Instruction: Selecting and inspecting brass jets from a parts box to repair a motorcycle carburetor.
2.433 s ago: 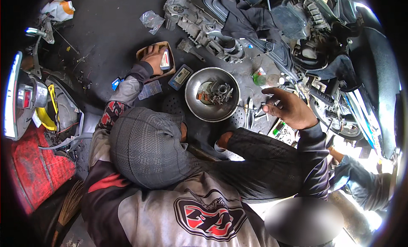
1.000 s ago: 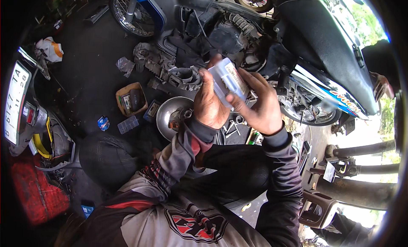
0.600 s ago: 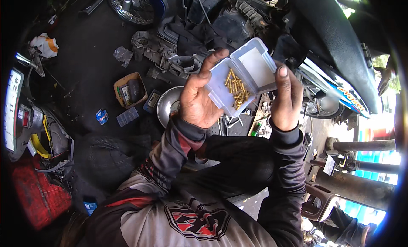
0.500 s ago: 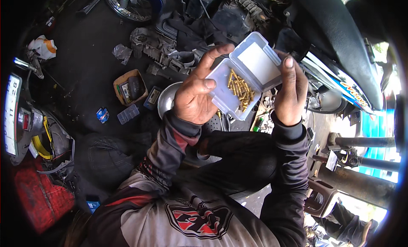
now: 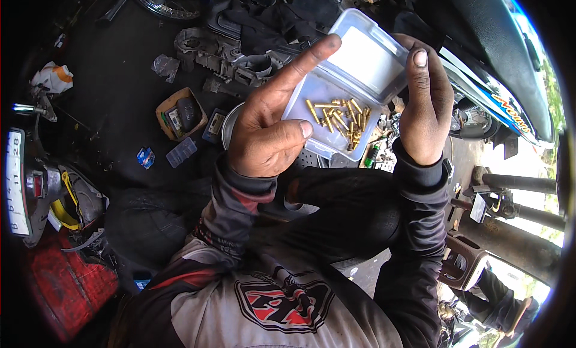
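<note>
Gripping an open clear box [image 5: 354, 84] of brass pins [image 5: 339, 117], both hands hide the metal bowl [image 5: 230, 123].

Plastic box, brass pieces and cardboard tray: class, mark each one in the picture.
plastic box [image 5: 367, 57], head view, on its open lid
brass pieces [image 5: 342, 117], head view, middle of the heap
cardboard tray [image 5: 163, 111], head view, on its left rim
</note>
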{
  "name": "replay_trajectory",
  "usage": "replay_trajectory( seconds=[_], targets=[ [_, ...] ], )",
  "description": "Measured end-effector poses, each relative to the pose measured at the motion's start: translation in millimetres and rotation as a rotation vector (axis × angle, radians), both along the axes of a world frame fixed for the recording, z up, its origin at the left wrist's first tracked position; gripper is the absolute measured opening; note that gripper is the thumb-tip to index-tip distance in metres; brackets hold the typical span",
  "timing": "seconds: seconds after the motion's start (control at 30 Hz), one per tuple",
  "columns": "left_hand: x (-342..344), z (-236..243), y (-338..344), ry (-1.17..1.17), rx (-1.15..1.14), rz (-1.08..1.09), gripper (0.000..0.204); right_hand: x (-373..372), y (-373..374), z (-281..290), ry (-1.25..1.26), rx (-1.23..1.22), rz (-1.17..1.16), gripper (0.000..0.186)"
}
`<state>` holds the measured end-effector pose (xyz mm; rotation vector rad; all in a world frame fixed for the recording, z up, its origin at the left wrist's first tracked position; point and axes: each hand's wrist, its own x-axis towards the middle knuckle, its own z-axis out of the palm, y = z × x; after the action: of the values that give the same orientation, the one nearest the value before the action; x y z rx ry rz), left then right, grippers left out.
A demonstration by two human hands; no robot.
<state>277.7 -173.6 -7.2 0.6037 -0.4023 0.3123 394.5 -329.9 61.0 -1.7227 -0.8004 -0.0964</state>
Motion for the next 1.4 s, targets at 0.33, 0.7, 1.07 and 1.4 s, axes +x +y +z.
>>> replay_trajectory(
  seconds=[0.33,0.7,1.07,1.4],
  targets=[
    [-3.0,7.9,6.0,-0.005,-0.023,0.063,0.093,-4.6,-5.8,11.5,-0.548,0.068,-0.078,0.024],
    [-6.1,10.1,9.9,0.036,-0.008,0.028,0.094,-27.0,-9.0,31.1,-0.569,-0.314,0.063,0.019],
    [-6.8,12.2,3.4,0.095,0.062,0.066,0.103,-33.3,2.7,25.6,-0.588,-0.451,0.242,0.029],
    [-9.1,14.9,4.2,0.094,0.079,0.041,0.103,-32.6,2.7,22.3,-0.562,-0.522,0.259,0.026]
  ],
)
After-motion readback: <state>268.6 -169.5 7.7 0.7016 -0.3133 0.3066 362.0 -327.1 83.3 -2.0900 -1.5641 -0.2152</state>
